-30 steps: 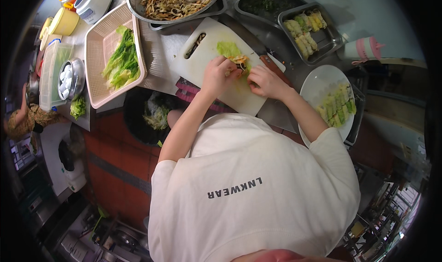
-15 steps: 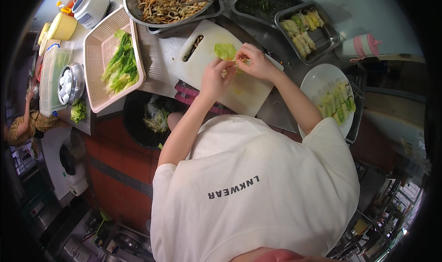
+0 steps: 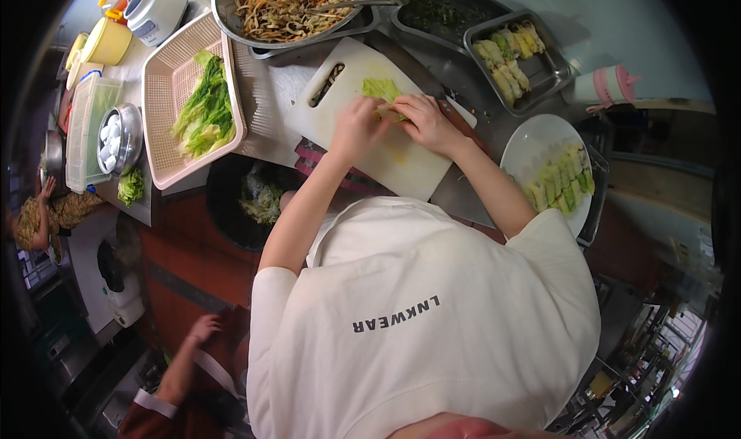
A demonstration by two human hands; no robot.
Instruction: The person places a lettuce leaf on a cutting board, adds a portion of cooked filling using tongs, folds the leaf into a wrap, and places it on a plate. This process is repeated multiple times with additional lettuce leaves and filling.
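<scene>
On the white cutting board (image 3: 401, 177) a pale green cabbage leaf (image 3: 378, 89) lies flat at its far part, its near end folded over under my fingers. My left hand (image 3: 360, 126) pinches the leaf's left side, fingers curled. From the right, my right hand (image 3: 425, 119) presses its fingers on the other side of the same leaf. The fingers hide whatever is inside the fold. To the right, finished leaf rolls (image 3: 567, 178) rest in rows on a white oval plate (image 3: 532, 136).
A pink basket (image 3: 162, 92) of leaves (image 3: 204, 115) stands left. A large bowl of shredded filling (image 3: 285, 7) with tongs (image 3: 347, 3) is at the back. A metal tray (image 3: 552, 72) holds more rolls. A dark bin (image 3: 224, 207) stands below. Another person's arm (image 3: 181, 369) shows lower left.
My right hand has lowered and flattened onto the leaf, and both hands press closer over its near end. Another person has come into view at the lower left.
</scene>
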